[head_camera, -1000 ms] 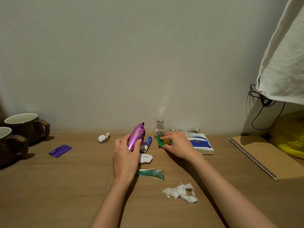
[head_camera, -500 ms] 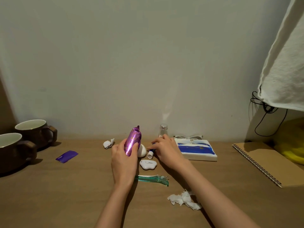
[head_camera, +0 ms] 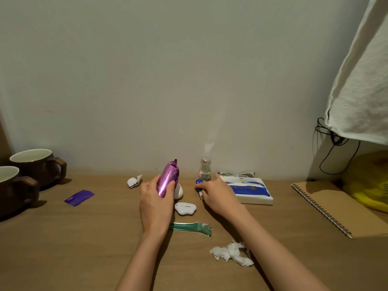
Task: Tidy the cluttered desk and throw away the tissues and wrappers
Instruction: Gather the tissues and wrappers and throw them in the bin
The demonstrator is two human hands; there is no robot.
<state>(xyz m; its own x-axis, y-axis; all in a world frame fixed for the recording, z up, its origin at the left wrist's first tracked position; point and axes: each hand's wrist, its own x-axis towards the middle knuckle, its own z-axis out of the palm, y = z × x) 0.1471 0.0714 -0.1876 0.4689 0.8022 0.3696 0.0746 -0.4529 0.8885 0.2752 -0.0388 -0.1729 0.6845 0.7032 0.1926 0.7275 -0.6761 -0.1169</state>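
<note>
Head view, left hand gripping purple wrapper, desk

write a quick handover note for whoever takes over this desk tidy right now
Left hand grips the purple foil pack, upright above the desk.
Right hand pinches the blue tube beside the small bottle.
Lying on the desk: torn tissue at the front, small tissue wad at the back, flat purple wrapper near the mugs.
Done: cannot tell; no bin in view.
Left: bin tissues and wrappers, then sort the rest.
</note>
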